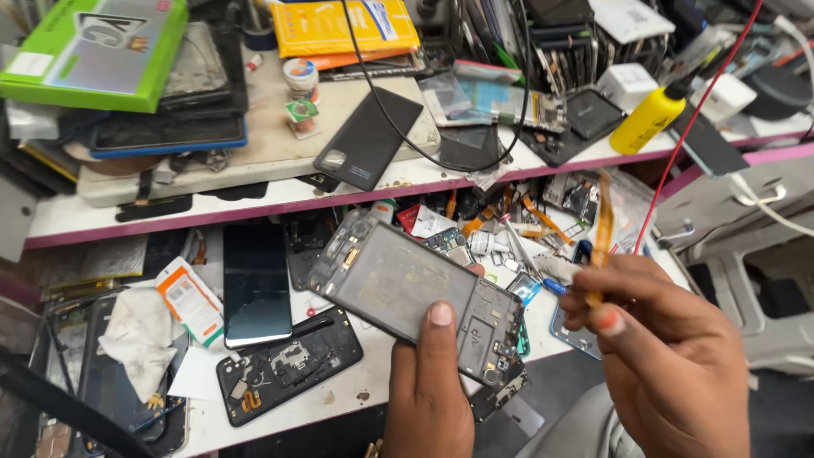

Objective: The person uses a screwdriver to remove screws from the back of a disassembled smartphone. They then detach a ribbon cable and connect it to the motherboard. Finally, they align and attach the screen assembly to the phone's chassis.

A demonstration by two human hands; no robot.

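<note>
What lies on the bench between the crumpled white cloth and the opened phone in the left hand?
In the head view, an orange-and-white packet and a dark phone screen lie between the cloth and the opened phone held by the left hand.

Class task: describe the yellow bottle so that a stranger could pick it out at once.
Start at the upper white shelf with the pink edge and follow it to its right end. There a yellow plastic bottle with a black nozzle lies tilted. Its neighbours are black, grey or white; nothing else there is bright yellow and bottle-shaped.

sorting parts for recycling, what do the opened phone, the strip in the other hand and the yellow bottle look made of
Opened phone in the left hand: dull grey, metal-like frame with dark, probably plastic, edges.
Strip pinched by the right hand: thin bending orange film, likely a flex cable.
Yellow bottle: glossy opaque plastic, black nozzle.
</note>
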